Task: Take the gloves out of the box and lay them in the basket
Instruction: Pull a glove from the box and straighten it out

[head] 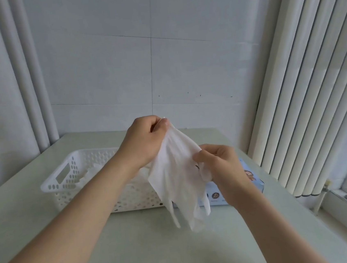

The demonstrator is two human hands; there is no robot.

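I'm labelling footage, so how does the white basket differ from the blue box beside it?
The basket is white, perforated and open-topped; the box is light blue with printed pictures. The basket looks larger than the box. White pieces lie in the basket; the box's top is hidden behind the right hand and glove. Both rest on the table.

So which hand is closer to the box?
Right. The right hand, pinching the glove, is just over the box; the left hand holds it higher, above the basket.

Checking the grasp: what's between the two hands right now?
In the head view, a white glove spans from the left hand to the right hand; both pinch it, and nothing else lies between them.
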